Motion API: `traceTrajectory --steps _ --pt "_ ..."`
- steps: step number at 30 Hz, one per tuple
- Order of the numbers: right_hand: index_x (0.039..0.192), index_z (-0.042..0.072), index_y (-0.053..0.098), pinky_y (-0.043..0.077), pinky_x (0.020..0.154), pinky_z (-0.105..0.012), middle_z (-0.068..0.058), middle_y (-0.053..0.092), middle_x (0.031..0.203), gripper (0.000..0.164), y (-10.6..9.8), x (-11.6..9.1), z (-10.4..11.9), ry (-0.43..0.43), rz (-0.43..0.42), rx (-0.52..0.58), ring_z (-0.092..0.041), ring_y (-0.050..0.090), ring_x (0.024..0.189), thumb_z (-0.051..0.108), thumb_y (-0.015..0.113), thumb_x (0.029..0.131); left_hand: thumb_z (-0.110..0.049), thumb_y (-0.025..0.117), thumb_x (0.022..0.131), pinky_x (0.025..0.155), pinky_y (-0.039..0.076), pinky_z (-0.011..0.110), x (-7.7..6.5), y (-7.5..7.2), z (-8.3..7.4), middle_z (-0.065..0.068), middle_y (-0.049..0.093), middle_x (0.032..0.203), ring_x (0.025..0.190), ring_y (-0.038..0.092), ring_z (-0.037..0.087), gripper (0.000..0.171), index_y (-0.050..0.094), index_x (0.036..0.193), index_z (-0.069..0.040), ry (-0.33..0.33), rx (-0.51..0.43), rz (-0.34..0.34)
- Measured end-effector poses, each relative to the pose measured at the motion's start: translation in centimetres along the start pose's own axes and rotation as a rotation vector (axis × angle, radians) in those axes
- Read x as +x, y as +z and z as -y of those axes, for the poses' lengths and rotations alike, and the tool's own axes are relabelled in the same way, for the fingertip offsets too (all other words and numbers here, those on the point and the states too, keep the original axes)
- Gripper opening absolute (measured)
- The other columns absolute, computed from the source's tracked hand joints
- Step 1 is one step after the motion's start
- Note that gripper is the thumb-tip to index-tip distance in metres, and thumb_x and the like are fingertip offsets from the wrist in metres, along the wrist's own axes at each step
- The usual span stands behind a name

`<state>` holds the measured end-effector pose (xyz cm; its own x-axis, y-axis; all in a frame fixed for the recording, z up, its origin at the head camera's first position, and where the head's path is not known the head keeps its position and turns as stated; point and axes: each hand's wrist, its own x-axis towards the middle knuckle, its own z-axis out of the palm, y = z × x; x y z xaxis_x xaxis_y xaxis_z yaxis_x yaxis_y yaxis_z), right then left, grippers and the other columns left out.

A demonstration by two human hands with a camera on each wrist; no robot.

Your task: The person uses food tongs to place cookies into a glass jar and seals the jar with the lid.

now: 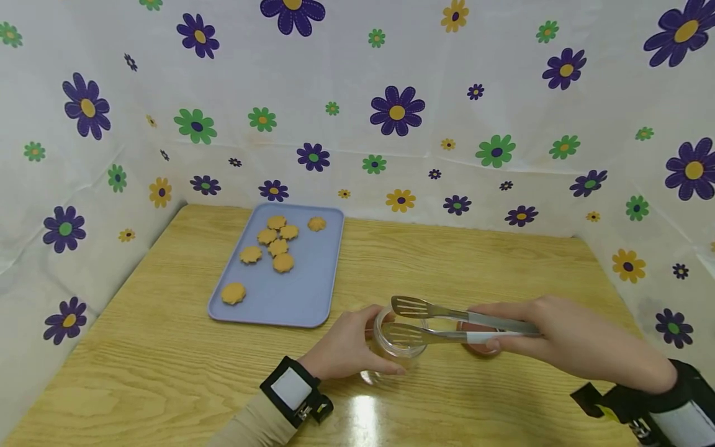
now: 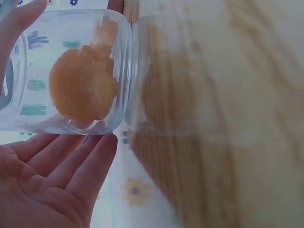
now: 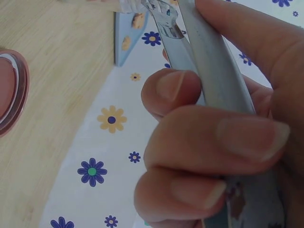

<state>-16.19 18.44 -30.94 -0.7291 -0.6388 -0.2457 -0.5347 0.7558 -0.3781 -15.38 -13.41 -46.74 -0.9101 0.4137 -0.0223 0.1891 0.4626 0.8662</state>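
Observation:
My left hand (image 1: 349, 349) grips a clear glass jar (image 1: 386, 372) on the wooden table, thumb on the near side and fingers around the far side. Inside the jar are orange-brown scalloped cookies (image 2: 80, 85), seen through the glass in the left wrist view. With my right hand (image 1: 564, 347) I hold metal tongs (image 1: 447, 312) by their grey handles, fingers curled round them in the right wrist view. The slotted tong heads are spread apart over the jar's mouth, with no cookie visible between them.
A blue tray (image 1: 307, 292) at the back left bears several scalloped cookies (image 1: 283, 262). Under the tongs, right of the jar, lies a round reddish-brown lid (image 3: 7, 90). White flowered cloth (image 1: 335, 81) stands behind the wooden table (image 1: 475, 254) and along its sides.

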Motion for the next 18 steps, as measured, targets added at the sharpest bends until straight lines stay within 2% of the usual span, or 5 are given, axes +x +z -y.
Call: traceTrajectory --steps 5,8,10,12,18 --pt "0.141 0.035 0.056 0.044 0.058 -0.021 0.022 0.068 0.091 0.052 -0.2 0.1 0.1 -0.015 -0.011 0.006 0.003 0.054 0.068 0.06 0.054 0.095 -0.056 0.09 0.063 0.1 0.051 0.026 0.0 0.0 0.1 -0.009 0.063 0.127 0.12 0.062 0.012 0.093 0.053 0.139 -0.018 0.008 -0.018 0.004" --pt "0.143 0.035 0.055 0.04 0.051 -0.02 0.02 0.062 0.08 0.054 -0.9 0.4 0.6 0.0 -0.032 0.013 0.002 0.047 0.06 0.061 0.053 0.095 -0.054 0.091 0.064 0.099 0.052 0.025 0.0 0.0 0.2 -0.009 0.063 0.127 0.119 0.063 0.011 0.092 0.052 0.14 -0.022 0.021 -0.028 0.005" --pt "0.144 0.036 0.053 0.039 0.05 -0.019 0.019 0.063 0.082 0.054 -1.5 0.9 1.2 -0.005 -0.061 -0.003 0.003 0.046 0.059 0.061 0.052 0.096 -0.053 0.091 0.064 0.099 0.052 0.025 0.0 0.0 0.2 -0.009 0.063 0.128 0.118 0.063 0.011 0.092 0.052 0.141 -0.023 0.027 -0.025 0.004" --pt "0.145 0.037 0.052 0.036 0.049 -0.02 0.017 0.061 0.079 0.055 -2.2 1.8 2.0 -0.023 -0.083 -0.028 0.0 0.043 0.055 0.062 0.051 0.096 -0.054 0.091 0.064 0.098 0.052 0.025 0.0 -0.1 0.2 -0.007 0.063 0.13 0.117 0.063 0.011 0.093 0.052 0.142 -0.021 0.025 -0.017 0.002" --pt "0.146 0.036 0.05 0.047 0.059 -0.026 0.013 0.068 0.087 0.054 -3.3 6.5 5.3 -0.172 -0.126 -0.194 -0.001 0.052 0.063 0.06 0.05 0.098 -0.052 0.09 0.066 0.099 0.052 0.028 -0.1 -0.2 0.1 -0.005 0.062 0.133 0.12 0.062 0.013 0.094 0.051 0.143 -0.015 0.014 -0.033 0.022"
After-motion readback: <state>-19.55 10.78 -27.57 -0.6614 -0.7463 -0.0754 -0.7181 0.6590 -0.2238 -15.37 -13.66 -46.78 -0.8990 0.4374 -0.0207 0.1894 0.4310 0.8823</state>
